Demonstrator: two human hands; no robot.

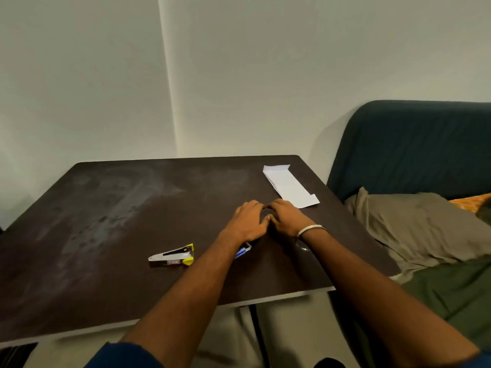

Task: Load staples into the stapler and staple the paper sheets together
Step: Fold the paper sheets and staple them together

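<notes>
A small silver stapler (173, 257) with yellow ends lies on the dark table (106, 235), left of my arms. A blue and white staple box (242, 251) peeks out from under my left wrist. My left hand (247, 221) and right hand (285, 217) meet fingertip to fingertip over the table's middle right; whatever sits between the fingers is too small to see. Folded white paper sheets (291, 185) lie beyond my right hand, near the far right corner.
A pale wall runs behind the table. A dark blue sofa (414, 150) with an olive cushion (414, 224) stands to the right, close to the table's edge. A thin bracelet (309, 229) circles my right wrist.
</notes>
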